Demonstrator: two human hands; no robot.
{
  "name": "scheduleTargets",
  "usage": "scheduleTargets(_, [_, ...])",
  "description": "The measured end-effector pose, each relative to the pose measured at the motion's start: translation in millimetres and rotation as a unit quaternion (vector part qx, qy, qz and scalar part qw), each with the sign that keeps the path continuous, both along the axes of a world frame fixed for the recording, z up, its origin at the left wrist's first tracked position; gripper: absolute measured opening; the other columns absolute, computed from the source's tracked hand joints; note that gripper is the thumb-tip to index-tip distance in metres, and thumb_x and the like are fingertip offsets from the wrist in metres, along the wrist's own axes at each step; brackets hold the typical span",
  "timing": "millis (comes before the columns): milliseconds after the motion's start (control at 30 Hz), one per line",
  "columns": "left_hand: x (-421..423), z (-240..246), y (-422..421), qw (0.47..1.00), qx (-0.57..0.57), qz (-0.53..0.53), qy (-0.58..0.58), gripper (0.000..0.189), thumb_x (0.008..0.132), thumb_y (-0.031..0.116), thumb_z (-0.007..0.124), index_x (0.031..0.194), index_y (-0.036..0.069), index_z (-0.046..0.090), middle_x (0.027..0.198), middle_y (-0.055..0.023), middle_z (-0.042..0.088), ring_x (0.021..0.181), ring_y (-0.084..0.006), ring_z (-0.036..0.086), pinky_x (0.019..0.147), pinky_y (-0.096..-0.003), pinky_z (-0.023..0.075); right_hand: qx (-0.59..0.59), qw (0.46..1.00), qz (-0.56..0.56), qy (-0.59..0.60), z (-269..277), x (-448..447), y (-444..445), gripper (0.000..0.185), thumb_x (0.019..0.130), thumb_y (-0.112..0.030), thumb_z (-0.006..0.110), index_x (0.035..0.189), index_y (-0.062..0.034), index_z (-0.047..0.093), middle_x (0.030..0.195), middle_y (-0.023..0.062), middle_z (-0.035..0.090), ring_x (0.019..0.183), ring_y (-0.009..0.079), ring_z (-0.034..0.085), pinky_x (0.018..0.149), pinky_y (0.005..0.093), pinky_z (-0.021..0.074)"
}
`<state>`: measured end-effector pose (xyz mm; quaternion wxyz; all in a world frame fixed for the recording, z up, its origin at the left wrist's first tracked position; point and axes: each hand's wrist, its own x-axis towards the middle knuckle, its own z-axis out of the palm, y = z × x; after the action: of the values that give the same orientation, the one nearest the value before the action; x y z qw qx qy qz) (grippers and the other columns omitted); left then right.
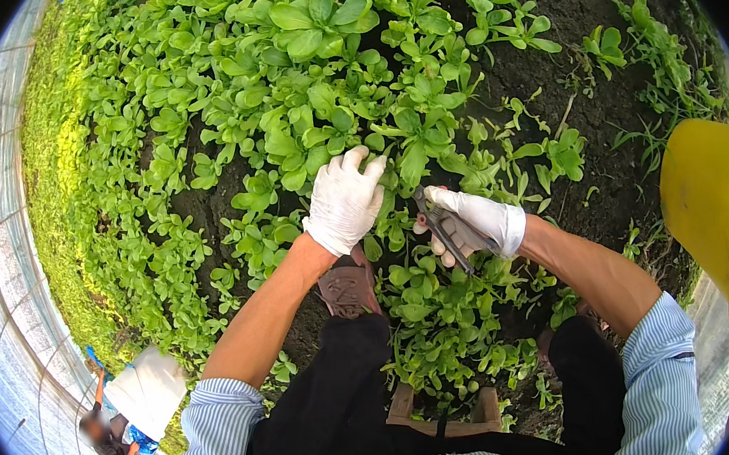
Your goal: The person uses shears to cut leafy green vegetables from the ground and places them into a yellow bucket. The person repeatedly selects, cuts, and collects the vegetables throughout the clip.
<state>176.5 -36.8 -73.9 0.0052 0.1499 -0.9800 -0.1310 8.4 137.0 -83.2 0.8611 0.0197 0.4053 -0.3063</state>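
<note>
My left hand (345,202), in a white glove, reaches into the leafy green plants (320,19). Its fingertips are partly lost among the leaves, so whether they pinch one cannot be seen. Close by on the right, my gloved right hand (468,220) holds a pair of dark-handled hand pruners (438,225). The pruners' upper end points toward the leaves beside my left hand, and the handles slant down to the right. Low leafy plants (442,315) also grow below both hands, between my feet.
A yellow plastic container (713,211) stands at the right. Below me is a wooden seat frame (430,427). My brown shoe (348,289) rests among the plants. Dark soil (527,78) shows at upper right. At lower left, another person (109,437) is beside a white sheet (147,391), near the translucent greenhouse wall (2,189).
</note>
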Motion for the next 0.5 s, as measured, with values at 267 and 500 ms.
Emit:
scheduleTargets(267, [-3.3, 3.9, 0.3, 1.000, 0.005, 0.004, -0.031, 0.046, 0.076, 0.009, 0.069, 0.121, 0.011, 0.058, 0.118, -0.0158, 0.055, 0.099, -0.0352, 0.057, 0.085, -0.0449, 0.0479, 0.016, 0.997, -0.014, 0.067, 7.8, 0.9, -1.0, 0.057, 0.097, -0.062, 0.046, 0.096, -0.0067, 0.059, 0.058, 0.0031, 0.055, 0.044, 0.0169, 0.055, 0.043, 0.0305, 0.0450])
scheduleTargets(500, [18.5, 7.5, -0.7, 0.989, 0.104, -0.021, 0.103, 0.043, 0.065, 0.000, 0.071, 0.104, 0.009, 0.055, 0.124, -0.0147, 0.055, 0.114, -0.0377, 0.055, 0.096, -0.0467, 0.0452, -0.012, 0.991, 0.021, 0.129, 17.7, -3.8, 19.5, 0.060, 0.097, -0.065, 0.045, 0.099, -0.0071, 0.061, 0.060, 0.0042, 0.060, 0.046, 0.0156, 0.060, 0.042, 0.0277, 0.0472])
